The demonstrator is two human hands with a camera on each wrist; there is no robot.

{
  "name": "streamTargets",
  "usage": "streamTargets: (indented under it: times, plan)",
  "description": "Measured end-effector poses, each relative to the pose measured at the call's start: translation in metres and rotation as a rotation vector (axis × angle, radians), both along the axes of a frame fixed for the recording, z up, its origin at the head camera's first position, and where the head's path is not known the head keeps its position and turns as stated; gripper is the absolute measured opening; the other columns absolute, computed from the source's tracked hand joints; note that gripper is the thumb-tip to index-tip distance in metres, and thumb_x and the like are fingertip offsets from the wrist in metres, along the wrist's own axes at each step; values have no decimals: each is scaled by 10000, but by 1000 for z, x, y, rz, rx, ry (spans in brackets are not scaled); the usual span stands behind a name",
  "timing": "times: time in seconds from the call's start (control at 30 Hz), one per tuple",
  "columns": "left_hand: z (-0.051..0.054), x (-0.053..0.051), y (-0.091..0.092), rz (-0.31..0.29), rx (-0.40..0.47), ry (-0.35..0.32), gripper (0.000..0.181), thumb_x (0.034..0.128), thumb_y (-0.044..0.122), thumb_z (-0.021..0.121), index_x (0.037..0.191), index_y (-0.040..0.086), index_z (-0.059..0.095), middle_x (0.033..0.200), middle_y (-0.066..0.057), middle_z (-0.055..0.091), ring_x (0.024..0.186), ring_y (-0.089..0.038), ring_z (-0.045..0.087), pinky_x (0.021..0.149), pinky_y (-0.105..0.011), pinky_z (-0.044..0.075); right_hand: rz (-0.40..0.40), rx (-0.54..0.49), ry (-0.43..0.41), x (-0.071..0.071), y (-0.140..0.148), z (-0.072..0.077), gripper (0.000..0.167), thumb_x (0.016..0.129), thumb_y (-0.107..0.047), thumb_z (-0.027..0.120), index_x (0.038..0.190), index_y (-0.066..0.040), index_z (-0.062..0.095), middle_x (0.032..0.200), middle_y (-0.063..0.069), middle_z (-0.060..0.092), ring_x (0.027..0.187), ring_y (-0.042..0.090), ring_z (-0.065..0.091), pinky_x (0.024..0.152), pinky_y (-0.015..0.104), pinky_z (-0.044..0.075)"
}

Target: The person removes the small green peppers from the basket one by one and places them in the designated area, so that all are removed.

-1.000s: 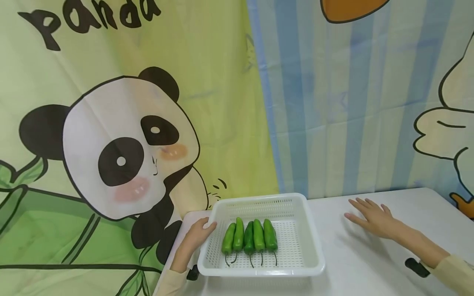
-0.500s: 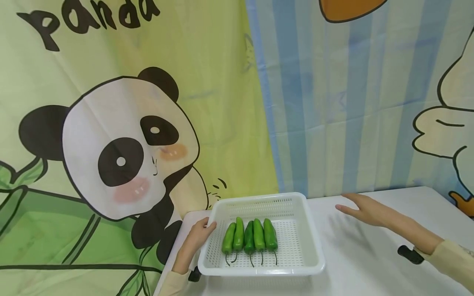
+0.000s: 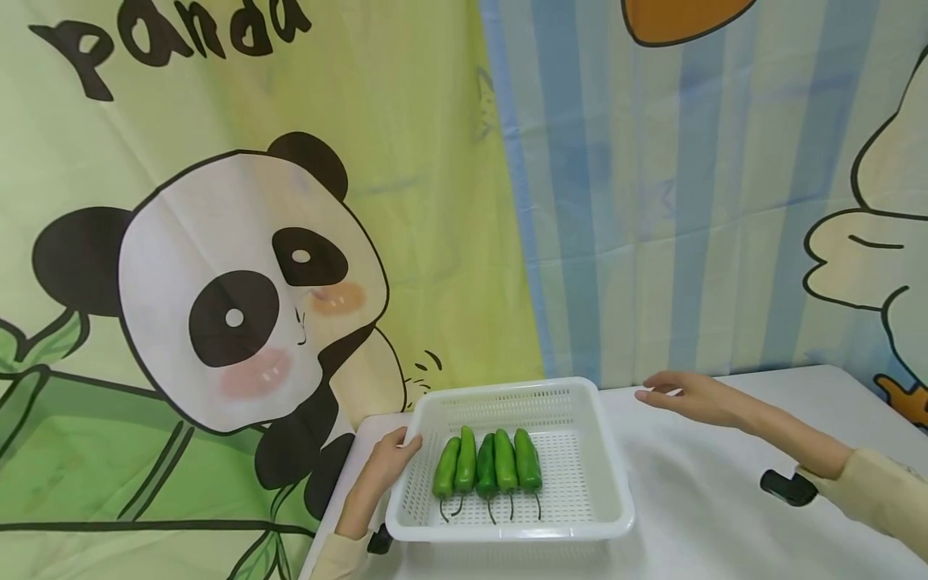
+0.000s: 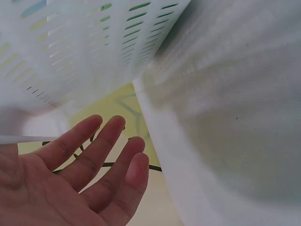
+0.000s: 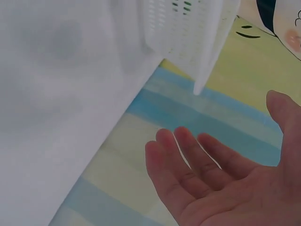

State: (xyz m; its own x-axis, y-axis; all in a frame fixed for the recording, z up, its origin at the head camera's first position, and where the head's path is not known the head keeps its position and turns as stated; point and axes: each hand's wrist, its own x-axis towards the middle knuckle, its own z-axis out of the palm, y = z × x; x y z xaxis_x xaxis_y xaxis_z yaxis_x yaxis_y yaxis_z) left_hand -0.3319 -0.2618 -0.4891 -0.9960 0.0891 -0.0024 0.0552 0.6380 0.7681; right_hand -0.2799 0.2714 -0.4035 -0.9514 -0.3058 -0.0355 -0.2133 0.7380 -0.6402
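A white plastic basket point(image 3: 511, 533) with slotted walls stands on the white table. Inside it, several long green chili peppers point(image 3: 486, 466) lie side by side, their stems toward me. My left hand point(image 3: 387, 466) holds the basket's left rim, the thumb over the edge and the other fingers outside. In the left wrist view those fingers point(image 4: 109, 144) are bent a little and stand off the basket wall point(image 4: 84, 52); the thumb is hidden behind the rim. My right hand point(image 3: 690, 396) hovers right of the basket, fingers loosely bent, holding nothing. The right wrist view shows its palm point(image 5: 225, 188) apart from the basket corner.
Behind the table hangs a printed cloth point(image 3: 602, 242) with a panda and blue stripes, close to the basket's far side. White table surface point(image 3: 696, 499) extends to the right of the basket. A dark band-mounted device point(image 3: 789, 487) sits at the right wrist.
My right hand has moved left toward the basket, turning from spread fingers, palm down, to loosely bent fingers. The left hand, basket and peppers have stayed in place.
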Motion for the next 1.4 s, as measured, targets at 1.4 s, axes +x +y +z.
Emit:
streamTargets:
  times: [1.4]
  plan:
    - [-2, 0, 1, 0, 31, -2, 465, 1021, 367, 549, 1334, 24, 580, 1025, -164, 730, 669, -205, 729, 523, -339, 607, 165, 50, -207, -38, -134, 34, 396, 959, -501, 626, 1057, -130, 723, 924, -7, 705, 829, 195, 693, 708, 343, 608]
